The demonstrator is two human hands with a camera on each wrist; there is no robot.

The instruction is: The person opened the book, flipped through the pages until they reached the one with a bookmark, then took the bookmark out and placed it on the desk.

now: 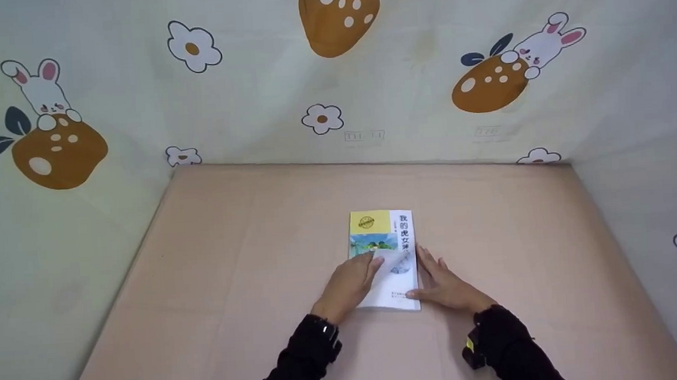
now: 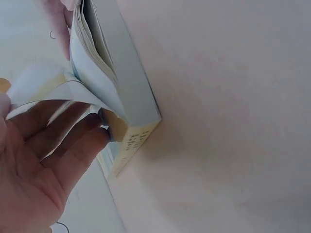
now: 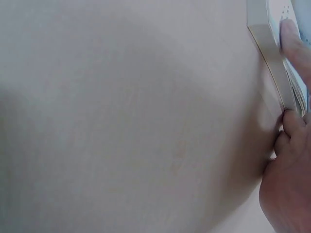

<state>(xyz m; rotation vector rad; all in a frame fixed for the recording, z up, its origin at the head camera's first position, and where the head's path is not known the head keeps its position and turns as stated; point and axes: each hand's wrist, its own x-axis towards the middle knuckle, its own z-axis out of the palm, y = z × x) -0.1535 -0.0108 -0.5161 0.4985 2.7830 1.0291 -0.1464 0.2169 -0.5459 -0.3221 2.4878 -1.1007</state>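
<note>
A paperback book (image 1: 402, 224) lies on the brown surface, its cover yellow, blue and white with dark characters down the right side. My left hand (image 1: 344, 286) is at its left side, pinching a thin, bent sheet (image 2: 68, 91) that rises from the top of the book. In the left wrist view the fingers curl beneath this sheet, and the book's printed narrow edge (image 2: 135, 141) shows beside them. At the right edge rests my right hand (image 1: 447, 289). Its thumb (image 3: 293, 41) presses on the top near the lower corner, with the other fingers against the side.
The brown work surface (image 1: 247, 242) stretches around the book on every side. Pale cloth walls (image 1: 251, 113) with rabbits, flowers and orange fruit stand at the back, left and right. Each dark sleeve carries a device at the wrist, the right one a black device (image 1: 473, 352).
</note>
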